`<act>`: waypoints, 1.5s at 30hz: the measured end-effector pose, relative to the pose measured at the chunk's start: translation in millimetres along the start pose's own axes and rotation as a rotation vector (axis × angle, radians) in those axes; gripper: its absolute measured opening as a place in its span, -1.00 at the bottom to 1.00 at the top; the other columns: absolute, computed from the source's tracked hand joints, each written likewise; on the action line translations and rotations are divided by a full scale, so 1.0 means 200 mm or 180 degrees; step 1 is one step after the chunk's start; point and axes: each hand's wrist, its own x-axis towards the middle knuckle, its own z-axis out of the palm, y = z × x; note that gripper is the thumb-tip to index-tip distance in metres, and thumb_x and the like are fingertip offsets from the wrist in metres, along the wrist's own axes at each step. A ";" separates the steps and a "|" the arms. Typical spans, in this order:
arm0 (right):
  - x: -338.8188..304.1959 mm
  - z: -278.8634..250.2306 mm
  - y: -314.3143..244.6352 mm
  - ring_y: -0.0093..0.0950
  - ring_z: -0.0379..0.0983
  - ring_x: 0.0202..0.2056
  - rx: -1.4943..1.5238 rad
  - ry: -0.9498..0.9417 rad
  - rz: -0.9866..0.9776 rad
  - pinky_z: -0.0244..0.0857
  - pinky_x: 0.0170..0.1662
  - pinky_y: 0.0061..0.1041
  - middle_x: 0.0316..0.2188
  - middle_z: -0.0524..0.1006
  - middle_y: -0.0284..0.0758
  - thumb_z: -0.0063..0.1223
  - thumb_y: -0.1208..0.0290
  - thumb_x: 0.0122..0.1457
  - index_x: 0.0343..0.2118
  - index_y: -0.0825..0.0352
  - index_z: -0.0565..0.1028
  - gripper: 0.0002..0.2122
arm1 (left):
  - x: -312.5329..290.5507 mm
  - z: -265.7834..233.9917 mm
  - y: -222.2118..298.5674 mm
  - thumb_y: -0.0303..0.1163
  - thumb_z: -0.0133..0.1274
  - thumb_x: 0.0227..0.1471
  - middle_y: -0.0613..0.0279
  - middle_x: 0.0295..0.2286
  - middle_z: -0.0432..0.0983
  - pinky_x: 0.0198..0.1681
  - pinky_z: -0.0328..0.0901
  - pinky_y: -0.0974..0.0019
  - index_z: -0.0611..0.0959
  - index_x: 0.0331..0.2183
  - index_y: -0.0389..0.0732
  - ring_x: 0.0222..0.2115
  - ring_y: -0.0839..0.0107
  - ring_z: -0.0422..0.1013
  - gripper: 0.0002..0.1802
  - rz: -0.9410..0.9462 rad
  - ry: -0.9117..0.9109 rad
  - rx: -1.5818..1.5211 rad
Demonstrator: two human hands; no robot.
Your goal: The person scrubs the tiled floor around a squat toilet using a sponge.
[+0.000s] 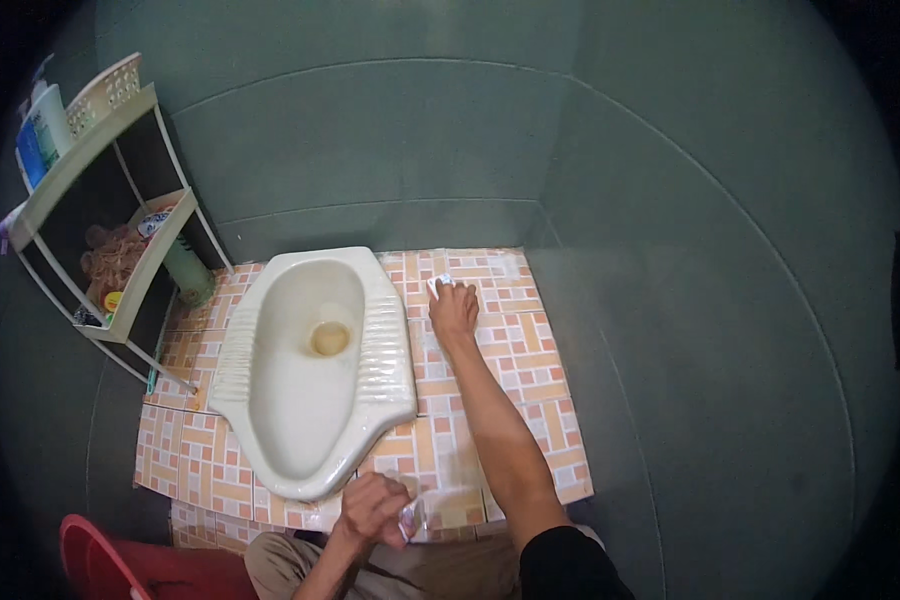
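My right hand (455, 308) reaches out over the tiled floor, right of the squat toilet. Its fingers are closed over a small white-and-blue thing (440, 283) pressed against the tiles; the hand covers most of it, so its kind does not show. Near the toilet's front end, above my knees, my left hand (374, 507) is closed around a small, shiny whitish packet (409, 516) that pokes out beside the fingers. The white ceramic squat toilet (310, 420) has ribbed foot rests and brownish water (329, 338) in its drain.
On the left stands a cream shelf rack (135, 285) with pump bottles (50, 120), a perforated basket (105, 97) and a brownish mesh puff (112, 262). A green bottle (188, 270) stands behind it. A red bucket (160, 570) sits at lower left. Dark green walls (690, 300) enclose the raised tiled floor (530, 360).
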 end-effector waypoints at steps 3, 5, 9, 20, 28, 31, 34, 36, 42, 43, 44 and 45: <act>-0.22 -0.09 0.17 -0.04 0.44 -0.02 -0.0621 0.0737 -0.0179 0.37 0.07 -0.04 -0.19 0.60 -0.06 0.09 0.10 0.31 -0.07 0.22 0.66 -0.68 | 0.07 0.00 0.08 -0.45 0.16 -0.39 0.13 -0.52 0.55 -0.49 0.37 0.25 0.64 -0.37 -0.27 -0.56 0.22 0.48 -0.65 -0.0024 0.0092 0.0058; -0.38 -0.20 0.20 -0.06 0.44 0.00 -0.0670 0.0528 -0.0036 0.37 0.08 -0.07 -0.16 0.60 -0.10 0.09 0.12 0.31 -0.05 0.21 0.65 -0.68 | 0.13 -0.06 0.18 -0.45 0.15 -0.39 0.13 -0.53 0.54 -0.50 0.36 0.23 0.65 -0.35 -0.28 -0.58 0.21 0.46 -0.63 0.0058 0.0184 0.0078; -0.63 -0.38 0.20 -0.10 0.43 0.01 -0.0887 0.0380 0.0156 0.38 0.08 -0.11 -0.14 0.60 -0.13 0.09 0.10 0.32 -0.06 0.19 0.65 -0.69 | 0.24 -0.13 0.39 -0.46 0.15 -0.40 0.16 -0.53 0.53 -0.51 0.34 0.23 0.66 -0.34 -0.27 -0.58 0.22 0.45 -0.62 0.0324 0.0034 0.0147; -0.92 -0.57 0.16 -0.10 0.41 0.04 -0.0800 -0.0071 0.0221 0.38 0.07 -0.06 -0.04 0.54 -0.08 0.07 0.13 0.32 0.04 0.24 0.60 -0.64 | 0.37 -0.08 0.64 -0.48 0.20 -0.36 0.17 -0.47 0.53 -0.51 0.33 0.24 0.64 -0.29 -0.27 -0.55 0.24 0.46 -0.60 0.0769 0.0013 -0.0016; -0.93 -0.66 0.17 -0.09 0.36 0.08 -0.1044 -0.0276 0.0085 0.32 0.14 -0.11 0.01 0.43 0.04 0.06 0.27 0.32 0.32 0.37 0.29 -0.45 | 0.06 -0.03 0.36 -0.49 0.19 -0.35 0.16 -0.54 0.51 -0.53 0.30 0.21 0.64 -0.34 -0.28 -0.59 0.21 0.45 -0.65 0.0269 0.0274 -0.0152; -0.79 -0.57 0.35 -0.14 0.39 -0.03 -0.1352 0.0182 -0.0017 0.39 0.04 -0.24 -0.10 0.46 0.01 0.12 0.26 0.29 0.30 0.40 0.30 -0.42 | 0.03 0.01 0.31 -0.50 0.17 -0.36 0.16 -0.55 0.51 -0.53 0.30 0.22 0.63 -0.33 -0.29 -0.58 0.22 0.47 -0.64 0.0304 0.0255 -0.0329; -0.55 -0.48 0.46 -0.15 0.39 -0.02 -0.1551 0.0215 0.0153 0.41 0.03 -0.24 -0.10 0.46 0.01 0.12 0.26 0.28 0.28 0.42 0.31 -0.44 | -0.06 0.01 0.27 -0.53 0.16 -0.39 0.16 -0.53 0.54 -0.52 0.32 0.25 0.66 -0.37 -0.29 -0.56 0.23 0.49 -0.66 -0.0011 0.0122 -0.0195; -0.38 -0.38 0.52 -0.14 0.42 -0.06 -0.1551 0.0417 0.0158 0.44 0.02 -0.26 -0.12 0.47 0.02 0.12 0.24 0.28 0.26 0.45 0.33 -0.44 | -0.07 0.02 0.24 -0.54 0.22 -0.39 0.17 -0.50 0.57 -0.51 0.34 0.27 0.70 -0.38 -0.26 -0.54 0.26 0.51 -0.67 -0.0153 0.0045 -0.0187; 0.07 -0.21 0.63 -0.04 0.46 -0.01 -0.1897 0.0803 -0.0187 0.46 0.02 -0.18 -0.12 0.51 0.14 0.09 0.16 0.27 0.16 0.49 0.42 -0.47 | -0.14 0.04 0.16 -0.37 0.30 -0.31 0.18 -0.41 0.59 -0.45 0.38 0.31 0.72 -0.27 -0.20 -0.47 0.31 0.53 -0.59 -0.0200 -0.0430 -0.0430; 0.14 -0.19 0.68 -0.08 0.48 -0.04 -0.2025 0.0750 -0.0224 0.47 0.02 -0.20 -0.11 0.52 0.10 0.10 0.17 0.25 0.15 0.49 0.43 -0.47 | -0.13 0.06 0.16 -0.36 0.31 -0.25 0.18 -0.40 0.59 -0.44 0.39 0.31 0.71 -0.24 -0.20 -0.46 0.32 0.53 -0.60 -0.0284 -0.0507 -0.0501; 0.21 -0.17 0.72 -0.08 0.48 -0.04 -0.2009 0.0690 -0.0227 0.47 0.02 -0.20 -0.11 0.52 0.10 0.10 0.17 0.25 0.15 0.49 0.43 -0.47 | -0.12 0.06 0.15 -0.33 0.29 -0.13 0.20 -0.40 0.58 -0.42 0.40 0.31 0.71 -0.23 -0.19 -0.45 0.34 0.52 -0.66 -0.0201 -0.0650 -0.0435; 0.29 -0.17 0.76 -0.07 0.51 -0.06 -0.1952 0.0637 -0.0046 0.50 0.00 -0.19 -0.13 0.53 0.11 0.11 0.16 0.23 0.11 0.49 0.45 -0.48 | -0.11 0.07 0.15 -0.33 0.29 -0.13 0.20 -0.40 0.58 -0.42 0.40 0.31 0.71 -0.23 -0.19 -0.45 0.34 0.52 -0.66 -0.0227 -0.0655 -0.0415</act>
